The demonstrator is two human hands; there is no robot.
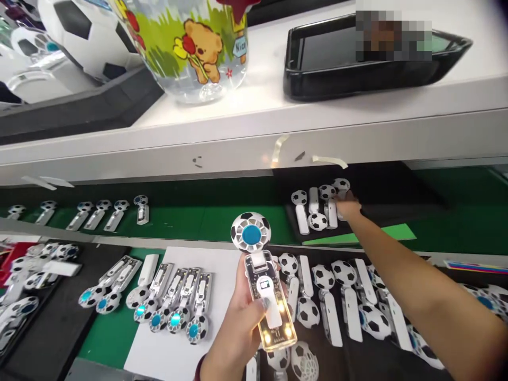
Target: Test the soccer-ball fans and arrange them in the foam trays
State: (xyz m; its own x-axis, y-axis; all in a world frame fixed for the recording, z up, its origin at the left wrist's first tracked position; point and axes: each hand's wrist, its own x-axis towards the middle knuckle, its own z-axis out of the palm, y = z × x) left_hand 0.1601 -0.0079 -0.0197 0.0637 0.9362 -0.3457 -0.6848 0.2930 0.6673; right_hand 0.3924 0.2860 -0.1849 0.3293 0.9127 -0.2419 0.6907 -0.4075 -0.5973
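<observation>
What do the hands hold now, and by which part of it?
The left hand grips a black-and-white football-patterned mini fan by its clear lit handle; the right hand reaches white football-fan pieces, grip unclear.

A white shelf (pixel 238 119) carries a glass jar (pixel 194 47) and black tray (pixel 357 69); small fans (pixel 114 216) lie on the green belt (pixel 178 225) below it.

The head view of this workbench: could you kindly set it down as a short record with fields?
left hand: holds a lit soccer-ball handheld fan
right hand: at soccer-ball fan parts on a black tray
beside: more fans on a white sheet
behind: green belt
shelf: teddy-bear glass jar, black shelf tray
</observation>
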